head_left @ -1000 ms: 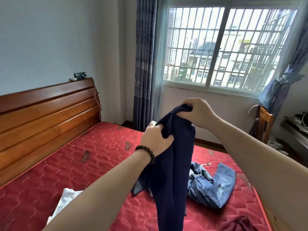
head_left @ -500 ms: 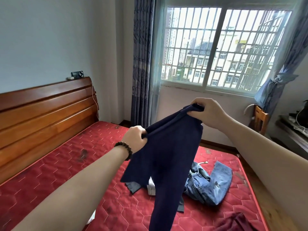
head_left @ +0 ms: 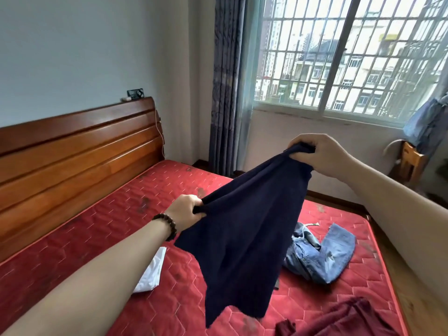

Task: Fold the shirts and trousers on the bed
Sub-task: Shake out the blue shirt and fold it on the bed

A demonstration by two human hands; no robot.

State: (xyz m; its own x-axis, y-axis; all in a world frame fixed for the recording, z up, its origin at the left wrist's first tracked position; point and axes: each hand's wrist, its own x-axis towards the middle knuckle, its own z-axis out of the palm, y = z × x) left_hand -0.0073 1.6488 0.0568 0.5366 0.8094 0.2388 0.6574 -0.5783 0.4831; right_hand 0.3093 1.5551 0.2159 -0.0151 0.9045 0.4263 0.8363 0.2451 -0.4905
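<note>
Both hands hold the navy garment point(head_left: 244, 229) up in the air above the bed point(head_left: 101, 241): the left hand point(head_left: 186, 210) pinches one bunched edge low, and the right hand point(head_left: 317, 154) grips the other end higher, fingers curled round the cloth. The fabric hangs slack and twisted between them. If it goes down like this, it may land creased, or drape over the jeans point(head_left: 320, 258) lying just beyond it and tangle with them.

- One head-worn wide-angle view looks forward and slightly down across the bed point(head_left: 101, 238) toward the window point(head_left: 351, 57).
- Both outstretched forearms sit close in the foreground.
</note>
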